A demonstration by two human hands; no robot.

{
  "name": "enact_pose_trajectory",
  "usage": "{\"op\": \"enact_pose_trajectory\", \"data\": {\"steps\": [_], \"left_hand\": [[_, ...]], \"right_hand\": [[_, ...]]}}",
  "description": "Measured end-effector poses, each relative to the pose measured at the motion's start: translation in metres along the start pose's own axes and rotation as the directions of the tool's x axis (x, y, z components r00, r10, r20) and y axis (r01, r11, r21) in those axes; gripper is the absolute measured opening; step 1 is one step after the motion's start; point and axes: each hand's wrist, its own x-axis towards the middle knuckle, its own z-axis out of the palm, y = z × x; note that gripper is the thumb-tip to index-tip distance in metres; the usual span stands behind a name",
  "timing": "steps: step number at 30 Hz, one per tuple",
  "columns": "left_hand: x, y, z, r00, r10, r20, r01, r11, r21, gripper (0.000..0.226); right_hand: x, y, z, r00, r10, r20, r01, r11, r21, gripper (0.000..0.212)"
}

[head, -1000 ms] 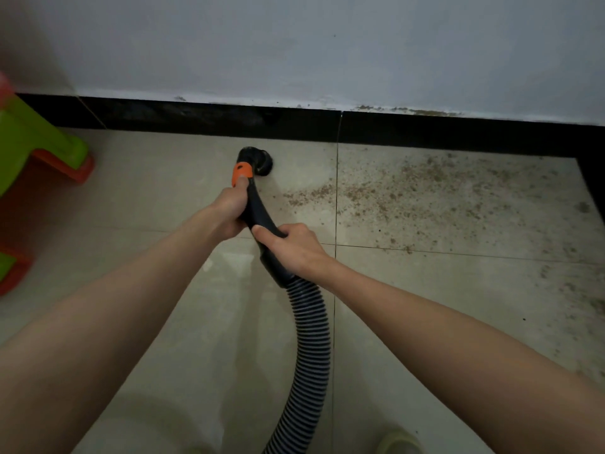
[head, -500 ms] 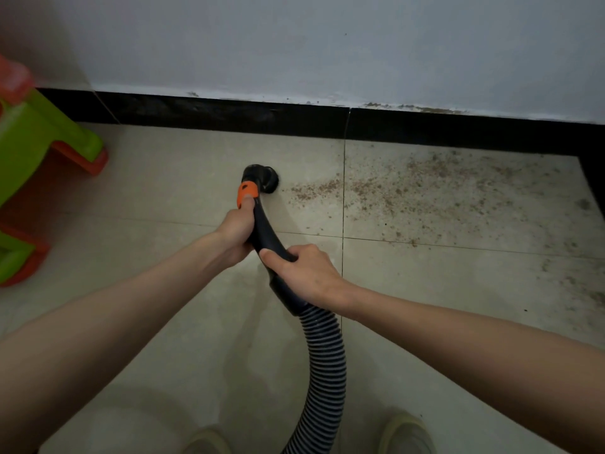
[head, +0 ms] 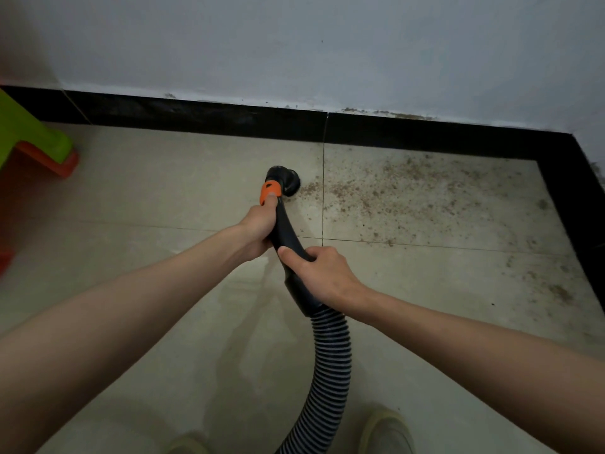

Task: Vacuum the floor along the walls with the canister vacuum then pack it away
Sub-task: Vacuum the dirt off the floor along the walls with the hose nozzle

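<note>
left grip: clenched on wand handle
right grip: clenched on handle, hose-end
done: none evident
left: debris right of nozzle; pack-away

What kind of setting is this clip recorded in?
Probably a room in a home: pale floor tiles meeting a white wall with a black skirting, and a green and orange plastic stool at the left edge.
</note>
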Motion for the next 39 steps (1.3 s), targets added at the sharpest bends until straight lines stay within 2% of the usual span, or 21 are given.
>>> {"op": "enact_pose_trajectory", "data": {"steps": [9,15,18,22,28,39], "left_hand": [[0.006,0.006,0.030,0.999,0.008,0.051,-0.008,1.000,0.017,0.049],[0.018,0.010,0.028,0.999,0.046,0.001,-0.046,0.997,0.067,0.047],[0.020,0.015,0.015,0.997,0.057,-0.049,-0.054,0.996,0.066,0.051],[0.016,0.012,-0.015,0.990,0.054,-0.132,-0.052,0.998,0.018,0.057],[-0.001,-0.008,-0.045,0.981,0.034,-0.193,-0.053,0.994,-0.099,0.057],[-0.017,-0.034,-0.024,0.988,-0.005,-0.155,-0.014,0.993,-0.119,0.054]], "right_hand": [[0.006,0.012,-0.021,0.997,0.038,-0.061,-0.039,0.999,-0.003,0.042],[0.022,0.013,-0.013,0.998,0.012,-0.057,-0.010,0.999,0.041,0.042],[0.029,0.006,-0.004,0.999,-0.022,-0.032,0.024,0.997,0.067,0.043],[0.032,-0.003,0.011,0.996,-0.050,0.079,0.044,0.996,0.081,0.042],[0.017,-0.010,0.027,0.984,-0.086,0.153,0.087,0.996,-0.001,0.045],[-0.016,0.010,0.010,0.987,-0.043,0.152,0.048,0.998,-0.032,0.043]]}}
